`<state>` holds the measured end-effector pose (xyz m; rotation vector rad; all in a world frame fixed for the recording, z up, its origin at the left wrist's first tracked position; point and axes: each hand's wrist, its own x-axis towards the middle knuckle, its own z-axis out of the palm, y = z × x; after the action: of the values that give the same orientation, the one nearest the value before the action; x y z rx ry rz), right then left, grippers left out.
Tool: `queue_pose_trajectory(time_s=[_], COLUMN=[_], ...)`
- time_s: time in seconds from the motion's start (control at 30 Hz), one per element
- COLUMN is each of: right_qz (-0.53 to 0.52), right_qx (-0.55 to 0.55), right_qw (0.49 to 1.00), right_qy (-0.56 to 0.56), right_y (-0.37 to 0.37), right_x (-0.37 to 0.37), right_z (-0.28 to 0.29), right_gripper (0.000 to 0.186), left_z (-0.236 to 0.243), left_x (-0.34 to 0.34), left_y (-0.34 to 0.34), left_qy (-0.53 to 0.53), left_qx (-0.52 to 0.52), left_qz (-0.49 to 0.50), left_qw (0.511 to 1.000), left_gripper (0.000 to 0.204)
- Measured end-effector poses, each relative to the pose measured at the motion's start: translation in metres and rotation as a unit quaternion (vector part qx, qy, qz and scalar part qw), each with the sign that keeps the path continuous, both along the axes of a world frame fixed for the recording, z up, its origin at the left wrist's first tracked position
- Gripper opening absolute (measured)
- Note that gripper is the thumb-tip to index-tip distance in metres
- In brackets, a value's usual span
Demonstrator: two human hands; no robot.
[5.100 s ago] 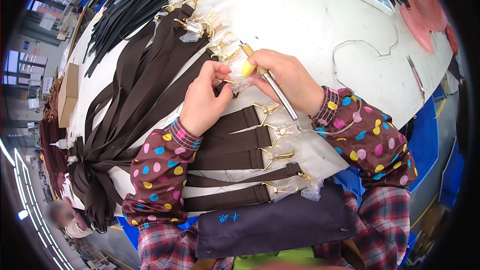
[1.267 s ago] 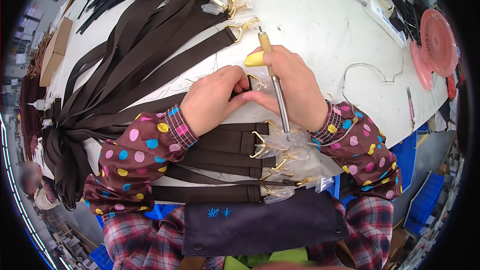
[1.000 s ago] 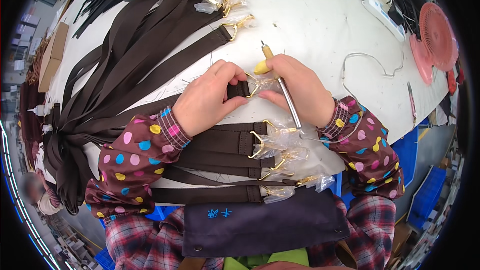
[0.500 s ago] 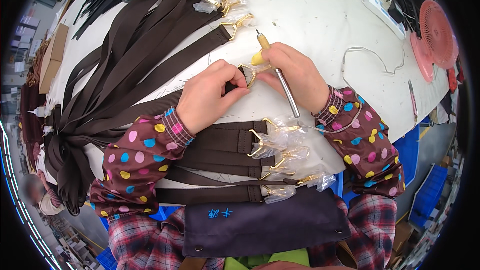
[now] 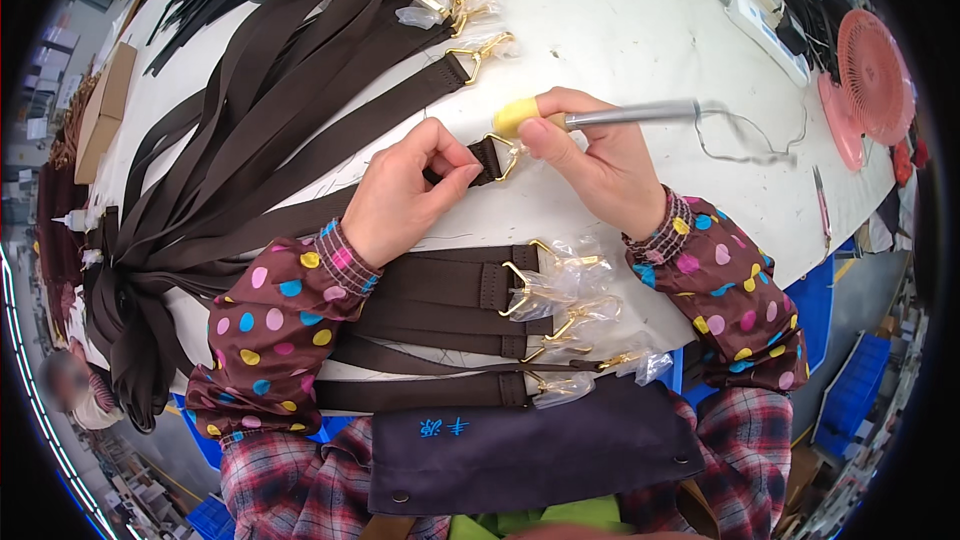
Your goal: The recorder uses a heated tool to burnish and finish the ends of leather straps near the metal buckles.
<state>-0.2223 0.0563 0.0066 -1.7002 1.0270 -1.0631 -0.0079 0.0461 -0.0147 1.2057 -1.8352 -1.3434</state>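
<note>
My left hand [image 5: 395,190] is closed, thumb and forefinger pinching a dark brown webbing strap [image 5: 487,160] near its stitched end. A gold metal ring [image 5: 507,162] sits on that end, its right side close to my right fingertips. My right hand [image 5: 600,155], with a yellow cover [image 5: 515,117] on one finger, grips a corded pen-shaped tool [image 5: 640,113]. Its silver tube points right, with a thin cord at that end; its tip is hidden near the fingers. Whether the right fingers touch the ring, I cannot tell.
Brown straps [image 5: 290,60] with gold hardware in clear plastic fan across the white table [image 5: 600,30]; more straps [image 5: 450,290] lie nearer me. At the right are a pink fan [image 5: 870,70], a white power strip [image 5: 765,35] and a slim pointed tool [image 5: 822,205]. Blue bins [image 5: 850,390] stand beyond the edge.
The tool in my right hand has swung from upright to nearly level, its tube now pointing right. My left hand has shifted slightly left, and more of the strap's stitched end shows.
</note>
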Motion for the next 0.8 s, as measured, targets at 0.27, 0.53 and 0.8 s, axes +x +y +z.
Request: queue_pose_trajectory(time_s=[0.27,0.53,0.8], right_qz=[-0.047,-0.02,-0.03], right_qx=[0.009,0.062,0.09], right_qw=[0.999,0.993,0.995], right_qy=[0.006,0.096,0.014], right_y=[0.0,0.003,0.002], right_x=[0.012,0.01,0.009], right_z=[-0.019,-0.009,-0.015], right_gripper=[0.027,0.02,0.017], left_z=[0.002,0.003,0.001], left_x=[0.0,-0.002,0.002], left_y=[0.0,-0.001,-0.006], left_qy=[-0.009,-0.011,0.118], left_qx=[-0.004,0.003,0.083], left_qz=[-0.005,-0.005,-0.032], left_qw=[1.0,1.0,0.989], left_gripper=[0.016,0.017,0.013])
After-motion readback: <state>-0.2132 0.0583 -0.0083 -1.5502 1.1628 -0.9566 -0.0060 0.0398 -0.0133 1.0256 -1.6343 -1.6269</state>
